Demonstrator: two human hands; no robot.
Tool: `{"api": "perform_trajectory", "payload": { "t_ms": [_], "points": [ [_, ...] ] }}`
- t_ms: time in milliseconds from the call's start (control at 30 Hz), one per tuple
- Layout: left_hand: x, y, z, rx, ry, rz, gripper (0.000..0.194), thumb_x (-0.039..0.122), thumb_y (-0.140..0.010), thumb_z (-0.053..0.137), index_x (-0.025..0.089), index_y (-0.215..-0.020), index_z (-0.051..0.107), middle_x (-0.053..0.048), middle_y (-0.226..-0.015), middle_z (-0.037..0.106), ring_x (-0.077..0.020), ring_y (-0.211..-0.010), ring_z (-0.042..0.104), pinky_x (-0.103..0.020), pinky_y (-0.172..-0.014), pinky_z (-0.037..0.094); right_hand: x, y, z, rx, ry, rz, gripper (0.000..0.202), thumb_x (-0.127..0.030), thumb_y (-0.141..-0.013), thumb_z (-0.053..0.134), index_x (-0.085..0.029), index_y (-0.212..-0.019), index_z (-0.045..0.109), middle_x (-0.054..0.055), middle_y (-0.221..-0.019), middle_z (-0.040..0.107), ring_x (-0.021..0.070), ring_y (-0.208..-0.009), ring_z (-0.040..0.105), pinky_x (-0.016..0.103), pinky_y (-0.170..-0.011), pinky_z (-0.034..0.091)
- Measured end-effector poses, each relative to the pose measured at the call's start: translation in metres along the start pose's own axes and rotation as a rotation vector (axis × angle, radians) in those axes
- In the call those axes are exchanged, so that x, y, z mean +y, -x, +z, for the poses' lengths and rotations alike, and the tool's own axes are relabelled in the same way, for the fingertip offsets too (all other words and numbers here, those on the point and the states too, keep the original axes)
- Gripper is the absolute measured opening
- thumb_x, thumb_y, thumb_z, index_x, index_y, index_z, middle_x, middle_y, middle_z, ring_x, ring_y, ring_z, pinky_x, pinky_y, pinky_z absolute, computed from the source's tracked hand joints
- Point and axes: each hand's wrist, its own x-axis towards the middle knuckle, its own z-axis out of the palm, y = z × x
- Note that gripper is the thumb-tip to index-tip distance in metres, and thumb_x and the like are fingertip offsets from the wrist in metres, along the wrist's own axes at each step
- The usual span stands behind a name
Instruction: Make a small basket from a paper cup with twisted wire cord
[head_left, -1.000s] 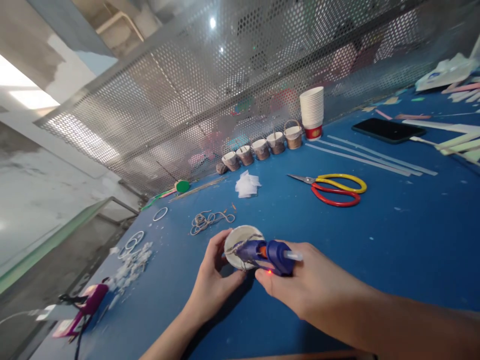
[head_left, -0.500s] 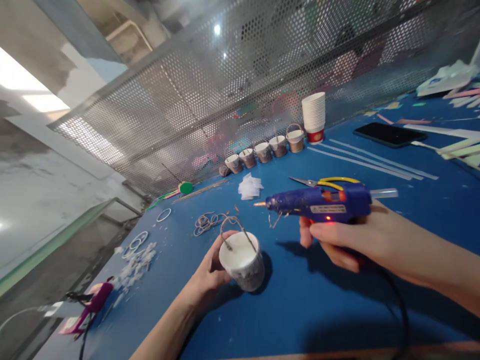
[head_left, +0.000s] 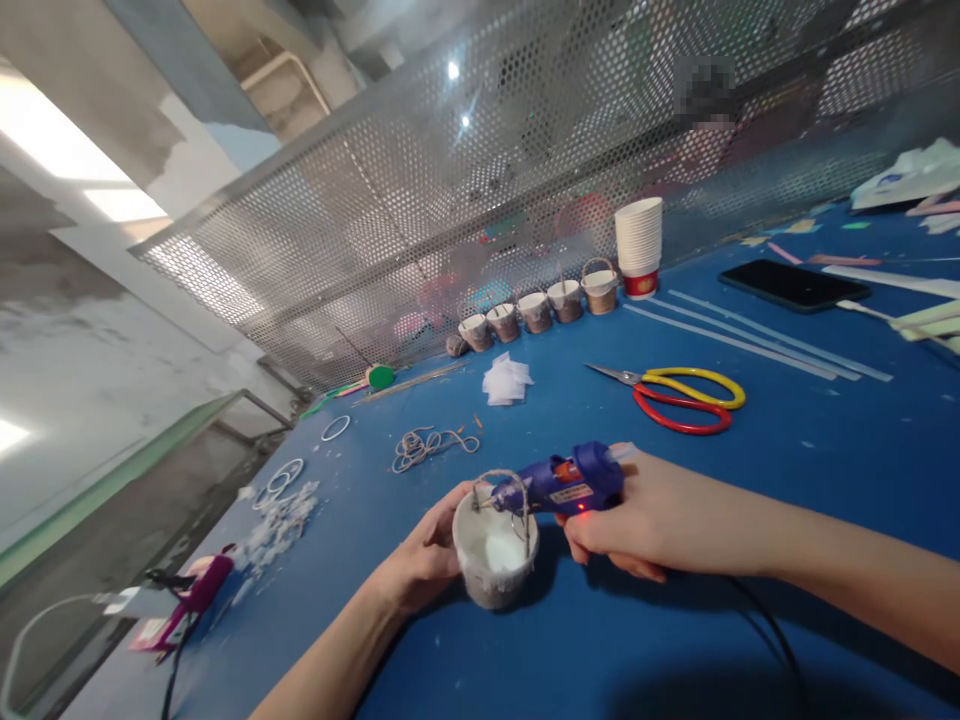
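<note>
My left hand (head_left: 426, 552) is wrapped round the left side of a paper cup (head_left: 495, 585) covered in greyish wrapping, with a twine handle arched over its mouth. The cup stands tilted towards me, its white inside showing. In my right hand (head_left: 626, 525) is a blue hot glue gun (head_left: 574, 482), its red light lit and a clear glue stick at its rear. Its nozzle reaches under the handle to the inner left wall of the cup, near the handle's end; whether it touches cannot be told. Behind the cup lies a loose coil of twine (head_left: 424, 450).
Scissors (head_left: 686, 395) with red and yellow handles lie beyond the glue gun. White squares (head_left: 506, 380), a row of similar cups (head_left: 535, 313), a cup stack (head_left: 639, 240), glue sticks (head_left: 757, 340) and a phone (head_left: 795, 285) are farther back. A pink power strip (head_left: 187, 605) sits left.
My right hand has brought the glue gun left and down, from beside the cup to inside its mouth. The scissors are now uncovered. My left hand still holds the cup.
</note>
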Motion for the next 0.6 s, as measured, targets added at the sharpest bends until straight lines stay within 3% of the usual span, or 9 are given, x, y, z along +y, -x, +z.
{"api": "perform_trajectory", "payload": {
  "t_ms": [100,267,400,600],
  "points": [
    [-0.001,0.0,0.0,-0.017,-0.047,0.028,0.049,0.026,-0.052,0.078,0.02,-0.098,0.063,-0.004,-0.087,0.066,-0.0183,-0.075,0.062,-0.027,-0.069,0.047,-0.004,-0.001,0.005,0.028,-0.01,-0.025,0.013,-0.017,-0.072,0.047,-0.019,-0.059,0.048,-0.009,-0.039,0.036,0.0068,-0.037,0.034,0.017,-0.037,0.026],
    [-0.002,0.0,0.0,0.011,-0.128,0.067,0.06,0.026,-0.055,0.08,0.023,-0.112,0.059,-0.005,-0.1,0.066,-0.021,-0.089,0.061,-0.027,-0.074,0.046,-0.009,-0.006,0.016,0.027,-0.011,0.001,0.013,-0.02,-0.072,0.048,-0.02,-0.059,0.047,-0.009,-0.037,0.036,0.007,-0.035,0.034,0.018,-0.036,0.025],
    [-0.002,0.0,0.0,0.037,-0.159,0.097,0.057,0.025,-0.056,0.081,0.023,-0.108,0.06,-0.004,-0.099,0.065,-0.0186,-0.084,0.061,-0.025,-0.07,0.046,-0.007,-0.007,0.023,0.113,0.043,0.023,0.01,-0.015,-0.069,0.049,-0.019,-0.061,0.044,-0.009,-0.043,0.036,0.0052,-0.038,0.031,0.019,-0.037,0.021],
    [-0.006,0.0,0.002,0.091,-0.052,0.124,0.054,0.02,-0.055,0.078,0.024,-0.107,0.061,-0.004,-0.101,0.066,-0.0191,-0.083,0.06,-0.026,-0.07,0.048,0.007,-0.01,0.028,0.152,0.067,0.011,0.012,-0.012,-0.067,0.048,-0.019,-0.061,0.041,-0.008,-0.049,0.032,0.0054,-0.044,0.026,0.019,-0.037,0.019]
  ]
}}
